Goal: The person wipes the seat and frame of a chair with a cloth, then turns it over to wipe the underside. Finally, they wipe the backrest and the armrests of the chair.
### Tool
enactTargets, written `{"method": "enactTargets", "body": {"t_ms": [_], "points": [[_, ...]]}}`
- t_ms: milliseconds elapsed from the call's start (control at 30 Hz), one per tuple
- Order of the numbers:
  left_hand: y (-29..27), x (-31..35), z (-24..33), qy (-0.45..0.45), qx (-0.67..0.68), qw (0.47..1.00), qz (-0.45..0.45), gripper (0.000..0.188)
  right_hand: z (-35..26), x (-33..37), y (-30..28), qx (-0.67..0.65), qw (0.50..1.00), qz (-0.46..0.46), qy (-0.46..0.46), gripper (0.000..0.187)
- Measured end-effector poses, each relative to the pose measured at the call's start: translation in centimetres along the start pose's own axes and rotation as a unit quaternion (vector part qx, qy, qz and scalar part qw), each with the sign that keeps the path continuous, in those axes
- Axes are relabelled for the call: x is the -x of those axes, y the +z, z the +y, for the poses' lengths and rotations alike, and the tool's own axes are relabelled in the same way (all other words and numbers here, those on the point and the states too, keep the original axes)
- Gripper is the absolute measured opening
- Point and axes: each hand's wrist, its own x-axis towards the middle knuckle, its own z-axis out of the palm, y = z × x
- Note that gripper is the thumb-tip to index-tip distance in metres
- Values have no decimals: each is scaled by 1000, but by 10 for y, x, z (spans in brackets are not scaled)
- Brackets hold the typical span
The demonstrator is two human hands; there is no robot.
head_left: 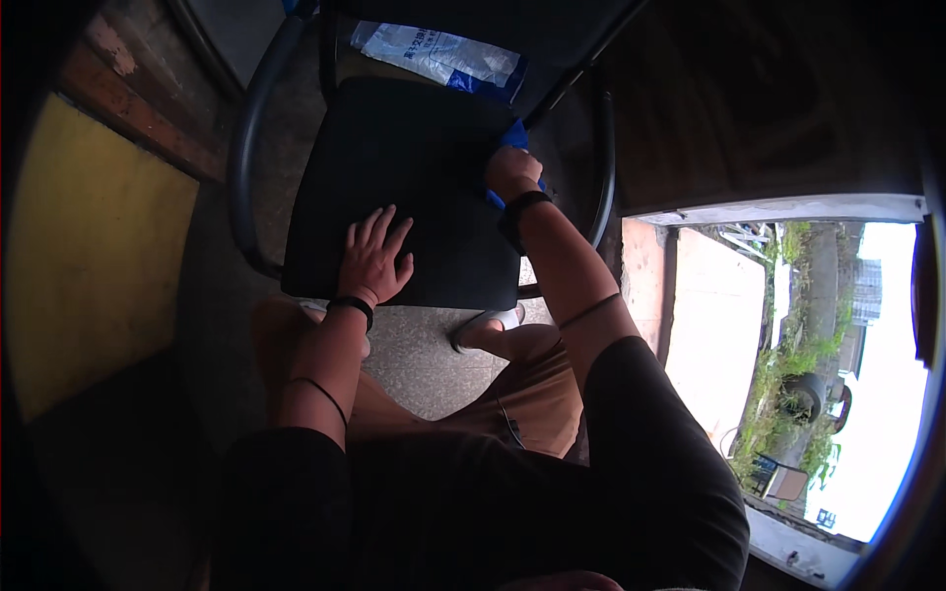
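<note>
A black chair with a padded seat [394, 138] stands in front of my knees. My left hand [376, 258] lies flat near the seat's front edge, fingers spread and pressing on the black surface. At the seat's right edge, my right hand [514, 171] is closed round a blue cloth [514, 135]. Parts of the cloth stick out beyond the knuckles and below the palm; the rest is hidden in the fist. The chair's curved black armrests [246, 163] rise on both sides of the seat.
Behind the seat lies a white and blue plastic bag [434, 54]. A yellow panel [99, 246] stands at the left. On the right, a window or door opening [769, 207] shows plants and a tire [806, 394] outside. My feet are on the speckled floor [424, 364] under the chair.
</note>
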Motion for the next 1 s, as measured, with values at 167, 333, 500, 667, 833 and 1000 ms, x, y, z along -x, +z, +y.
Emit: {"method": "enactTargets", "body": {"t_ms": [167, 333, 500, 667, 833, 1000], "points": [[-6, 8, -3, -25, -17, 1000, -2, 58, 36, 126, 16, 163, 952, -169, -196, 27], [-6, 7, 1, -32, -26, 999, -9, 58, 66, 134, -14, -33, 971, -100, -215, 32], [-6, 21, -10, -46, -14, 998, -31, 59, 4, 26, -31, -300, 932, 169, -110, 46], [-2, 2, -2, -11, 8, 1000, -18, 63, 18, -97, 14, -227, 940, 201, -159, 57], [-9, 11, -9, -15, 7, 1000, -16, 63, -16, -119, 12, -177, 976, 72, -102, 53], [-5, 1, -4, 1, -8, 1000, -5, 60, -2, -89, 11, -199, 925, 197, -256, 43]]}}
